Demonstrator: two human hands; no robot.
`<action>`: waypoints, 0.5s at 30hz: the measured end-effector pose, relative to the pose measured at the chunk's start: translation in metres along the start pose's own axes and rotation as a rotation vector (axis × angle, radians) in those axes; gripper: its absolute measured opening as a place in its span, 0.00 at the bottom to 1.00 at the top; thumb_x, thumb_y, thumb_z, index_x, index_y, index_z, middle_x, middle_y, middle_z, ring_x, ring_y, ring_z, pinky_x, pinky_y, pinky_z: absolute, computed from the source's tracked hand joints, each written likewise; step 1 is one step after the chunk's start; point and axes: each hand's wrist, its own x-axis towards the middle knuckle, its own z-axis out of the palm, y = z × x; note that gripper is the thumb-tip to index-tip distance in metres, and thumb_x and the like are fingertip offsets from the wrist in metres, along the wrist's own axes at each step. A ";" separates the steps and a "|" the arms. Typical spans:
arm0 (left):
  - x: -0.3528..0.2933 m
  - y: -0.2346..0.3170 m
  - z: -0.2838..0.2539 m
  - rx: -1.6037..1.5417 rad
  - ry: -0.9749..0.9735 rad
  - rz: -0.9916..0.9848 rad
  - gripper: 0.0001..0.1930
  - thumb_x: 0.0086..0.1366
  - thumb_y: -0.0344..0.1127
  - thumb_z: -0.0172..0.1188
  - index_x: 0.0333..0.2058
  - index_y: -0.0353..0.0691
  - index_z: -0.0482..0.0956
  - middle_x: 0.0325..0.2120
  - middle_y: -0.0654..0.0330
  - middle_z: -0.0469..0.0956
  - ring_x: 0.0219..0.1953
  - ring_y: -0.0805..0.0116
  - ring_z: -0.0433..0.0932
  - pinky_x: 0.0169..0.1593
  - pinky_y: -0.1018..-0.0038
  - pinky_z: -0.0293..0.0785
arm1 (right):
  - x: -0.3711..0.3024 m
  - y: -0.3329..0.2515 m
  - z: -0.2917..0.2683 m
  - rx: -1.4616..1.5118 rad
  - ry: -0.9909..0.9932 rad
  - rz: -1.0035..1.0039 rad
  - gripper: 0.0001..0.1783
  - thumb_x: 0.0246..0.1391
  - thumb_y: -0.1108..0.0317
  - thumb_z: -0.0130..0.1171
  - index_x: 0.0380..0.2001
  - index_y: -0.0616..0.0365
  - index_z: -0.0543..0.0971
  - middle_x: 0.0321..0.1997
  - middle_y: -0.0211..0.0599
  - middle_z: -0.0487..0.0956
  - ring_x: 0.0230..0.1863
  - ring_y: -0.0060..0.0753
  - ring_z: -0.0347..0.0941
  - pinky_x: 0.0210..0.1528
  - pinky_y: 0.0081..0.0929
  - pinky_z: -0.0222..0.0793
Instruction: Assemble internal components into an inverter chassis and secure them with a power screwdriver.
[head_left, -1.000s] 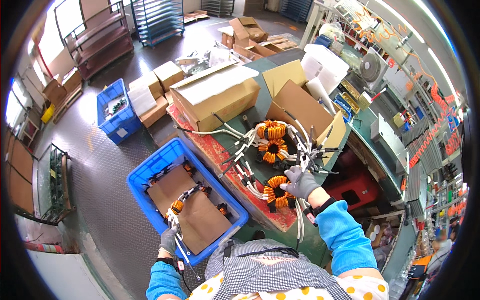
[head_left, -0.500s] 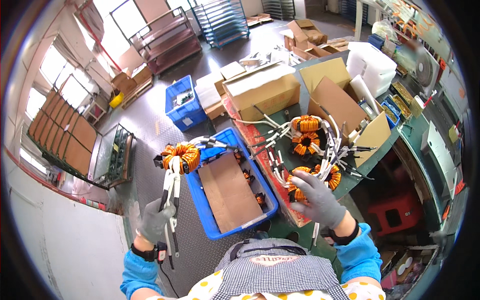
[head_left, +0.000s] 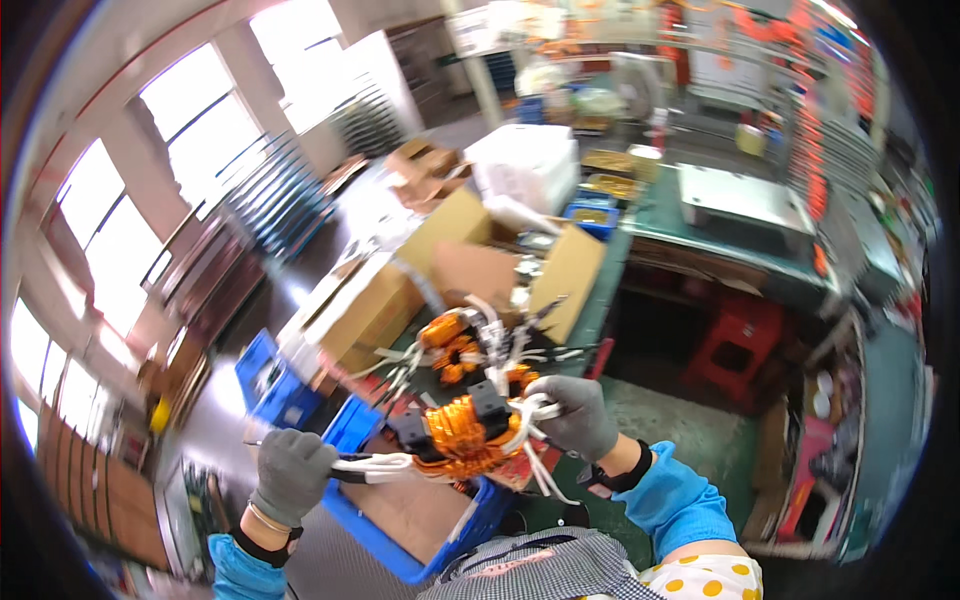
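Observation:
Held up between my hands is a copper-wound toroidal coil (head_left: 458,432) with black blocks at its sides and white lead wires. The fingers of my left hand (head_left: 292,474), in a grey glove, are closed round its black-sleeved leads. On the other side, my gloved right hand (head_left: 575,412) grips white leads close to the windings. More orange coils (head_left: 452,358) with tangled white and black leads rest on the green bench, partly hidden behind the held one. Below the coil stands a blue bin (head_left: 405,570) with a cardboard sheet (head_left: 425,520) in it.
Open cardboard boxes (head_left: 375,310) stand on the bench beyond the coils. A smaller blue crate (head_left: 275,385) is on the floor at the left. White foam blocks (head_left: 525,165) are farther back. To the right is a green workbench (head_left: 650,215), with a red stool (head_left: 735,345) under it.
The view has swung to the right. The coil has moved from my left side to in front of me, and my right hand has left the bench coils and taken hold of its leads.

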 end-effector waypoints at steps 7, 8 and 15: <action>0.127 0.004 0.051 -0.227 0.741 -0.110 0.23 0.54 0.30 0.60 0.51 0.34 0.72 0.48 0.47 0.72 0.53 0.45 0.70 0.57 0.55 0.65 | -0.069 -0.059 -0.019 0.549 0.509 0.478 0.14 0.57 0.71 0.62 0.47 0.60 0.76 0.40 0.28 0.79 0.35 0.15 0.74 0.38 0.14 0.73; 0.136 0.013 0.053 -0.265 0.722 -0.181 0.35 0.59 0.36 0.61 0.62 0.31 0.59 0.58 0.42 0.64 0.61 0.41 0.63 0.64 0.53 0.58 | -0.073 -0.070 -0.019 0.603 0.595 0.360 0.15 0.58 0.70 0.61 0.47 0.60 0.75 0.39 0.29 0.79 0.35 0.16 0.75 0.37 0.16 0.74; 0.141 0.145 0.076 -1.484 0.238 0.141 0.58 0.45 0.49 0.78 0.66 0.31 0.49 0.63 0.46 0.59 0.65 0.51 0.60 0.66 0.61 0.56 | -0.110 -0.131 -0.011 0.487 1.042 0.019 0.12 0.60 0.73 0.57 0.47 0.56 0.73 0.35 0.29 0.76 0.28 0.16 0.72 0.27 0.19 0.76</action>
